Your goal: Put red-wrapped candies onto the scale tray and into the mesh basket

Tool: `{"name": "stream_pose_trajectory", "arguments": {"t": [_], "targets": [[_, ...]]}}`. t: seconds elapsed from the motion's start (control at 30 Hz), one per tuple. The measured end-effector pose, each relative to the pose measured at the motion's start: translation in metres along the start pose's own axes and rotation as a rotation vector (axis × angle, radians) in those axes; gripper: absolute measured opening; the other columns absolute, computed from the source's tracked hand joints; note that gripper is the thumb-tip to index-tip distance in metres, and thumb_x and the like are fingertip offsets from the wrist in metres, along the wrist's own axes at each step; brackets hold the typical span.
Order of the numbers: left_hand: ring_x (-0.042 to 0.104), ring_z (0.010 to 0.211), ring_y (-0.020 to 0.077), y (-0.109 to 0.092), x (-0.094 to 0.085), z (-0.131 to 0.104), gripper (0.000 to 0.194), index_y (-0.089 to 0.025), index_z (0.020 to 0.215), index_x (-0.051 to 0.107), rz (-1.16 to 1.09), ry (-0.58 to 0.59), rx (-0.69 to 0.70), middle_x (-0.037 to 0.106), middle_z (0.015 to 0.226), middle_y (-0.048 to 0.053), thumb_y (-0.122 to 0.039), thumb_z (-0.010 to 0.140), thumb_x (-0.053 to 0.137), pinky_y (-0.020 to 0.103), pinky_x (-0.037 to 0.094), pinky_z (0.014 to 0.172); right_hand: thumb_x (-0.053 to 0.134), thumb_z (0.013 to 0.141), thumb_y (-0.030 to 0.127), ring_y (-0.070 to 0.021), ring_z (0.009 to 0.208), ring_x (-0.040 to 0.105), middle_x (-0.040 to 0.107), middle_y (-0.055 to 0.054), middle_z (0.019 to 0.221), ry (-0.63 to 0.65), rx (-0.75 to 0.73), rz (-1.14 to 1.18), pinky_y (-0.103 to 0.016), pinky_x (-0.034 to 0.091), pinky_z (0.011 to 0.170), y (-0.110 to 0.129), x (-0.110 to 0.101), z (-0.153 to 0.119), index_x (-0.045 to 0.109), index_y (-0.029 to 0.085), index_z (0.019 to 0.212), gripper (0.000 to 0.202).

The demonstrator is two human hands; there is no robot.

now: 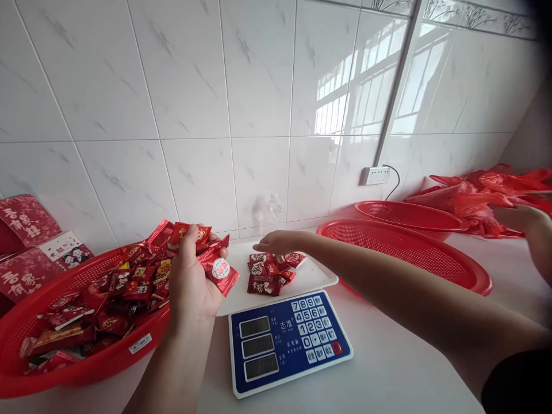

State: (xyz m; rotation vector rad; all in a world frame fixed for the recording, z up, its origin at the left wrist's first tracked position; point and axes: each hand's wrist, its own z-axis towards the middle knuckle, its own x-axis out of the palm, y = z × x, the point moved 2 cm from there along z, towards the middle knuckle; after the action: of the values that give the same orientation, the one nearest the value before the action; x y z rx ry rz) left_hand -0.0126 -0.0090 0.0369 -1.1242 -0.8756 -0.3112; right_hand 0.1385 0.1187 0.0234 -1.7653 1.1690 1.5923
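Note:
My left hand (196,282) is closed around several red candy packets (221,269), beside the rim of a red basket (149,339) full of wrapped sweets (114,287). Over the white pan (317,277) of a scale, my right hand (278,242) reaches in from the right. Its partly visible fingers point left, nothing visible in them; their undersides are hidden. A small pile of red packets (264,283) lies on the pan just below that hand. The scale's blue keypad panel (290,339) faces me, its three displays showing no readable digits.
Two red baskets (478,282) (409,215) stand right of the scale. Another person's hand (524,221) is by red plastic bags (470,190) at the far right. Red printed boxes (28,230) stand far left. A clear bottle (273,208) is near the tiled wall, below a socket (376,175).

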Motion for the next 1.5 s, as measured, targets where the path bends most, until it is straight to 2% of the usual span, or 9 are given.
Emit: {"name": "stream_pose_trajectory", "arguments": {"t": [0.3, 0.7, 0.8, 0.9, 0.97, 1.07, 1.23, 1.4, 1.5], "targets": [[0.052, 0.047, 0.0094, 0.003, 0.001, -0.004, 0.016, -0.018, 0.069, 0.054, 0.02, -0.014, -0.029, 0.056, 0.061, -0.003, -0.025, 0.064, 0.067, 0.018, 0.042, 0.04, 0.042, 0.088, 0.037, -0.0281, 0.11, 0.054, 0.059, -0.011, 0.123, 0.026, 0.085, -0.052, -0.039, 0.04, 0.088, -0.046, 0.016, -0.049, 0.057, 0.022, 0.124, 0.042], [0.052, 0.045, 0.0092, 0.01, 0.005, -0.01, 0.02, -0.018, 0.069, 0.054, 0.056, 0.012, -0.064, 0.056, 0.059, -0.003, -0.029, 0.065, 0.07, 0.017, 0.041, 0.039, 0.055, 0.08, 0.029, -0.0285, 0.108, 0.056, 0.063, -0.009, 0.118, -0.169, -0.098, 0.066, -0.043, 0.043, 0.088, -0.028, 0.027, -0.108, 0.063, 0.026, 0.117, 0.037], [0.052, 0.045, 0.0088, 0.018, 0.006, -0.013, 0.02, -0.018, 0.07, 0.053, 0.017, 0.02, -0.184, 0.056, 0.06, -0.003, -0.028, 0.066, 0.07, 0.017, 0.04, 0.039, 0.056, 0.081, 0.033, -0.027, 0.105, 0.057, 0.063, -0.009, 0.117, -0.259, -0.171, 0.271, -0.043, 0.044, 0.087, -0.011, 0.031, -0.119, 0.061, 0.025, 0.119, 0.039], [0.053, 0.046, 0.0086, 0.032, 0.008, -0.018, 0.02, -0.018, 0.072, 0.053, -0.041, 0.068, -0.306, 0.056, 0.062, -0.003, -0.028, 0.068, 0.069, 0.018, 0.043, 0.042, 0.058, 0.081, 0.041, -0.023, 0.099, 0.06, 0.062, -0.01, 0.114, -0.12, -0.215, 0.763, -0.037, 0.05, 0.079, 0.017, 0.046, -0.122, 0.051, 0.022, 0.129, 0.052], [0.054, 0.048, 0.0089, 0.04, 0.009, -0.022, 0.019, -0.017, 0.072, 0.054, -0.022, 0.107, -0.305, 0.057, 0.064, -0.003, -0.029, 0.07, 0.068, 0.019, 0.045, 0.046, 0.06, 0.078, 0.046, -0.0198, 0.096, 0.06, 0.061, -0.01, 0.111, -0.018, -0.238, 1.147, -0.033, 0.051, 0.076, 0.036, 0.059, -0.12, 0.047, 0.021, 0.13, 0.059], [0.058, 0.054, 0.0103, 0.05, 0.01, -0.027, 0.019, -0.016, 0.073, 0.055, 0.043, 0.146, -0.246, 0.058, 0.065, -0.002, -0.031, 0.072, 0.067, 0.021, 0.049, 0.051, 0.066, 0.073, 0.047, -0.0133, 0.082, 0.062, 0.063, -0.004, 0.093, -0.056, -0.245, 1.502, -0.027, 0.05, 0.072, 0.055, 0.075, -0.112, 0.059, 0.019, 0.11, 0.047], [0.062, 0.063, 0.0126, 0.052, 0.008, -0.024, 0.013, -0.014, 0.075, 0.059, 0.016, 0.202, -0.225, 0.061, 0.069, 0.002, -0.025, 0.075, 0.065, 0.024, 0.053, 0.06, 0.068, 0.07, 0.045, -0.0096, 0.061, 0.057, 0.06, -0.001, 0.073, -0.134, -0.143, 1.517, -0.024, 0.045, 0.057, 0.052, 0.083, -0.101, 0.059, 0.016, 0.076, 0.031], [0.064, 0.066, 0.0139, 0.052, 0.006, -0.015, 0.013, -0.011, 0.076, 0.059, -0.089, 0.13, -0.468, 0.065, 0.074, 0.007, -0.017, 0.084, 0.051, 0.025, 0.055, 0.062, 0.066, 0.072, 0.046, -0.0127, 0.074, 0.054, 0.059, -0.002, 0.082, -0.445, -0.237, 1.415, -0.026, 0.045, 0.062, 0.037, 0.073, -0.105, 0.064, 0.018, 0.083, 0.03], [0.064, 0.063, 0.0136, 0.056, 0.006, -0.014, 0.015, -0.01, 0.076, 0.059, -0.076, 0.171, -0.547, 0.065, 0.073, 0.007, -0.016, 0.086, 0.049, 0.023, 0.055, 0.056, 0.065, 0.074, 0.045, -0.0129, 0.079, 0.054, 0.06, -0.003, 0.091, -0.45, -0.32, 1.376, -0.028, 0.046, 0.07, 0.035, 0.069, -0.108, 0.067, 0.019, 0.085, 0.028]]}}
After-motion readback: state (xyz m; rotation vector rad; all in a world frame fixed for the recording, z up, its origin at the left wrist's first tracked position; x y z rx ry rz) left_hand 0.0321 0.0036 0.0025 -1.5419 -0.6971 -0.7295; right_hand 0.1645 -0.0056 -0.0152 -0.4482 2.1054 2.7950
